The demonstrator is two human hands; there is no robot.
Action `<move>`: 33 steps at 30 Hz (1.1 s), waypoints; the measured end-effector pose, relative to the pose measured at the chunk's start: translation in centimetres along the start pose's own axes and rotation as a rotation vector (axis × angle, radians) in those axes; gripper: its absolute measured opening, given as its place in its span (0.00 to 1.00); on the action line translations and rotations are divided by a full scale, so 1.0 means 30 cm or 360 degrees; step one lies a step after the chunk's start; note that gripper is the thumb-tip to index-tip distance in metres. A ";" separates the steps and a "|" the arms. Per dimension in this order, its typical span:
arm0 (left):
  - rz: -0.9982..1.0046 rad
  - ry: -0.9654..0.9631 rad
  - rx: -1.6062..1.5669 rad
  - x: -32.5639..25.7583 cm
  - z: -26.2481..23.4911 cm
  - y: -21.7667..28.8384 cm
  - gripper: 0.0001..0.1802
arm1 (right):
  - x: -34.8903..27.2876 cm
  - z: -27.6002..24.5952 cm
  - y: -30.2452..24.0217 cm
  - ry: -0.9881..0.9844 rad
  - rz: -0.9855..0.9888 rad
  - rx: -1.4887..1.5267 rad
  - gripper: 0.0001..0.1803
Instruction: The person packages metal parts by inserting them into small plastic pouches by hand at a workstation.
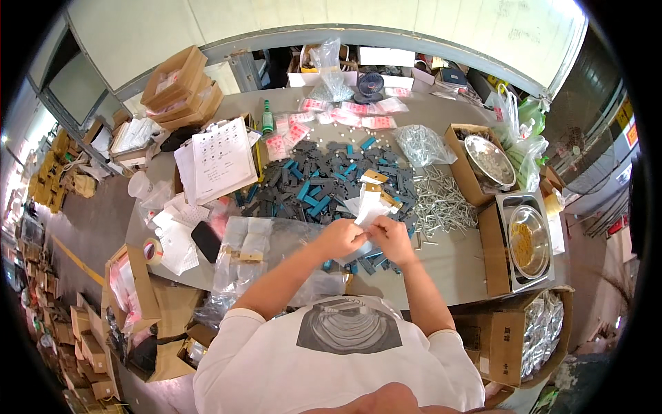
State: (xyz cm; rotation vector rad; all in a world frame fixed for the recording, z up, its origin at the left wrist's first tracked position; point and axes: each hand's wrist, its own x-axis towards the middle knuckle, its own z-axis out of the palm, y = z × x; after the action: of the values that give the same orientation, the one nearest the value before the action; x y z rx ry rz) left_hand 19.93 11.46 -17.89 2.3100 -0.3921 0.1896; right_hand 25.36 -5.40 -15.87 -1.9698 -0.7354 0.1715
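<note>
White packet (372, 209), thin, perhaps paper or film: over the near right part of the heap of grey and teal plastic pieces (314, 190), the landmark here. Left hand (343, 239) and right hand (390, 239) meet at its near edge, fingers drawn in narrow, both apparently pinching it.

Brown tabs (374, 177) just beyond the packet, on the heap; whether joined to it, cannot tell. Right of the heap, loose screws (447, 203); beyond those, a clear bag of metal hardware (422, 143). Near side of the heap, a clear plastic bag (262, 234) lies under the left forearm. Far side, pink-printed packets (355, 108) and small white bits. Left of the heap, a clipboard of papers (219, 164).

Risks, as judged: packet could tear or slip if the hands pull unevenly on so small a hold; a sleeve or forearm could drag the clear plastic bag; screws lie close enough to the heap to get mixed in by a sweep of the right hand.

Hard to make out: fingertips overlap, hiding the pinch and any contents; pieces beneath the hands covered; lower forearm edge of the clear plastic bag lost in glare and folds.
</note>
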 end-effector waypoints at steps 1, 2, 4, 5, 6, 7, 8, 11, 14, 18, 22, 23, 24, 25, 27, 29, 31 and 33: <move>0.0036 0.0081 0.0048 0.003 0.009 0.004 0.13 | 0.002 0.010 0.012 0.0065 0.0000 0.0016 0.07; 0.0073 0.0162 0.0096 0.005 0.018 0.009 0.12 | 0.010 0.040 0.071 0.0070 -0.0001 0.0015 0.07; 0.0144 0.0306 0.0145 0.015 0.030 0.069 0.11 | 0.028 0.105 0.227 0.0377 0.0243 0.0392 0.08; 0.0197 0.0466 0.0200 0.013 0.031 0.088 0.10 | 0.044 0.108 0.243 0.0467 0.0530 0.0791 0.08; 0.0193 0.0471 0.0204 0.015 0.038 0.090 0.10 | 0.068 0.101 0.238 0.0548 0.0816 0.1189 0.07; 0.0164 0.0602 0.0204 0.019 0.047 0.087 0.10 | 0.076 0.085 0.224 0.0639 0.1050 0.1516 0.07; 0.0135 0.0731 0.0204 0.020 0.055 0.078 0.10 | 0.082 0.089 0.226 0.0635 0.1049 0.1516 0.07; -0.0466 0.0568 -0.0174 0.012 0.069 -0.050 0.15 | 0.102 0.093 0.216 0.0692 0.1157 0.1673 0.09; -0.1063 0.0494 -0.1245 0.050 0.050 -0.103 0.15 | 0.141 0.113 0.235 0.0745 0.1175 0.2100 0.09; -0.1023 0.0225 -0.2216 0.082 -0.052 -0.024 0.17 | 0.214 0.106 0.278 0.0799 0.0977 0.2515 0.09; -0.1019 0.0078 -0.2058 0.074 -0.064 -0.045 0.17 | 0.277 0.106 0.313 0.0979 0.0947 0.2480 0.13; -0.1018 0.0076 -0.2058 0.075 -0.058 -0.050 0.17 | 0.280 0.108 0.327 0.0981 0.0945 0.2480 0.13; -0.1060 0.0207 -0.2134 0.078 -0.067 -0.041 0.17 | 0.282 0.112 0.312 0.0910 0.0953 0.2491 0.13; -0.1098 0.0344 -0.2208 0.078 -0.076 -0.038 0.17 | 0.283 0.113 0.280 0.0832 0.0957 0.2501 0.14; -0.1069 0.0422 -0.2184 0.070 -0.079 -0.078 0.17 | 0.251 0.108 0.209 0.0806 0.0987 0.2199 0.15; -0.1125 0.0490 -0.2060 0.073 -0.112 -0.057 0.18 | 0.205 0.109 0.169 0.0850 0.1122 0.1626 0.20; -0.0996 0.0546 -0.2015 0.060 -0.117 -0.086 0.18 | 0.133 0.095 0.206 0.0269 0.1066 0.1297 0.21; -0.0908 0.0671 -0.1865 0.067 -0.117 -0.061 0.18 | 0.030 0.132 0.256 -0.0482 0.0831 0.0589 0.21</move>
State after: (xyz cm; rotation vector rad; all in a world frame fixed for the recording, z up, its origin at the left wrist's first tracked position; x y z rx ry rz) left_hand 22.38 14.74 -16.19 1.0999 0.3266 0.1045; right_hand 27.69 -4.42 -24.18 -1.7525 -0.3250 0.8715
